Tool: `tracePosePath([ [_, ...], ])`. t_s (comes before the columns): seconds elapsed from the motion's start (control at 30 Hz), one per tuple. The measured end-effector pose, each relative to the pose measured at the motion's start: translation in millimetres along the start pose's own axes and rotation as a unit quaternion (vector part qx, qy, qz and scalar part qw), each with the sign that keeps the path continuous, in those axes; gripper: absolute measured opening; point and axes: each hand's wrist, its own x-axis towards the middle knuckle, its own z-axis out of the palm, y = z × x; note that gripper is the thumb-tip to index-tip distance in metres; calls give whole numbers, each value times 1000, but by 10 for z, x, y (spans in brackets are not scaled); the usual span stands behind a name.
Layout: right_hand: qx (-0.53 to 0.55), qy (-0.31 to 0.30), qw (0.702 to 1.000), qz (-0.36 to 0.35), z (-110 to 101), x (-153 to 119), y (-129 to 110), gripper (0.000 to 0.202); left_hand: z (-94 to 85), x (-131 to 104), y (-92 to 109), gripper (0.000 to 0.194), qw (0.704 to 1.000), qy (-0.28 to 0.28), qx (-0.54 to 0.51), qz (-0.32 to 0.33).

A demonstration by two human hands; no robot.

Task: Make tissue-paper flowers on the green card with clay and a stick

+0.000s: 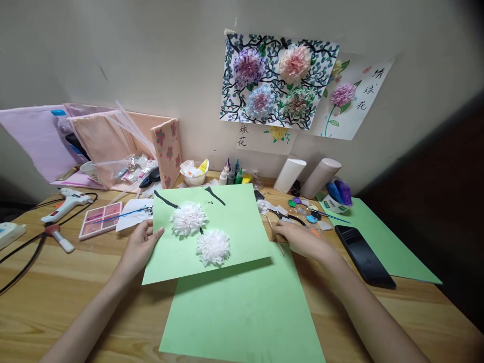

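My left hand (141,244) grips the left edge of a light green paper sheet (242,222), thumb on top, holding it tilted above the table. Two fluffy white paper flowers (213,247) sit on that sheet, along with black painted strokes (166,199). Beyond the sheet's right edge, my right hand (298,239) is closed around a thin wooden stick (269,224), whose lower end shows below the fingers. Black-handled scissors (297,220) lie just behind that hand. Under the raised sheet, a second green sheet (242,312) rests flat on the wooden table.
At left are a glue gun (66,204) with its cable and a pink palette (100,220). Paint bottles (230,175), a white bowl (194,174) and two cylinders (289,175) stand behind. A phone (365,255) lies at right. Flower artwork (278,80) hangs on the wall.
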Motion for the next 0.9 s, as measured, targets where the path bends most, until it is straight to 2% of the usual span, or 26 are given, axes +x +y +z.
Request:
tracePosePath([
  [0.1,55,22,998,-3,-56,-23,-16,26,-6,-31,69,47,999,31,-18,39],
  [0.17,125,70,990,20,-89,-22,-76,24,12,-67,108,44,995,58,-20,72],
  [0.23,231,113,966,39,-92,-5,-181,25,37,-110,134,42,991,83,-21,100],
  [0.3,351,131,926,39,-51,27,-314,30,59,-150,147,39,988,99,-19,118],
  [0.37,438,149,886,38,24,67,-450,45,73,-182,149,37,985,112,-17,132],
  [0.47,469,197,858,64,132,133,-591,70,84,-207,144,35,981,131,-16,144],
  [0.53,474,205,853,73,162,172,-608,69,89,-214,144,34,979,139,-14,147],
  [0.63,490,136,859,57,145,198,-507,51,88,-217,157,34,974,160,-7,158],
  [0.73,438,60,896,43,98,161,-318,43,66,-211,175,32,969,178,6,170],
  [0.8,379,43,924,27,62,112,-207,43,39,-203,178,31,965,192,12,178],
  [0.9,314,52,947,30,-1,47,-139,36,-8,-194,166,34,941,262,50,210],
])
